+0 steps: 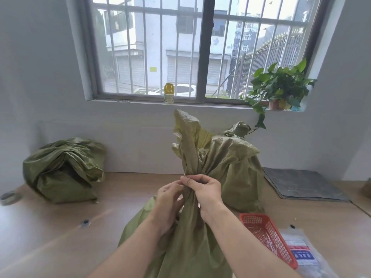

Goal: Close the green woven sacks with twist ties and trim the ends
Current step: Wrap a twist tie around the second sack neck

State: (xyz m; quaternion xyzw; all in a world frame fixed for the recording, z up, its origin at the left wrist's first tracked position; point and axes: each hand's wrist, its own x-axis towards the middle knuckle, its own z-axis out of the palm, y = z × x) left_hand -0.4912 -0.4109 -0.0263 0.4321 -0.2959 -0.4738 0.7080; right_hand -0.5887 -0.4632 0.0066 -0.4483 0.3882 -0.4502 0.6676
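A green woven sack (186, 243) stands right in front of me, its mouth gathered into a neck that rises toward the window. My left hand (168, 201) grips the neck from the left. My right hand (202, 189) pinches it from the right, and a thin pale twist tie (185, 175) shows at the fingertips. Behind it stands a second green sack (239, 169) with a bunched top (237, 130). A third green sack (64, 169) lies slumped at the left against the wall.
A red mesh basket (269, 235) with several pale ties sits at my right, beside a clear plastic packet (305, 255). A grey mat (303, 183) lies at the right. A tape roll (9, 197) rests at the left edge. A potted plant (281, 87) and a bottle (169, 93) stand on the sill.
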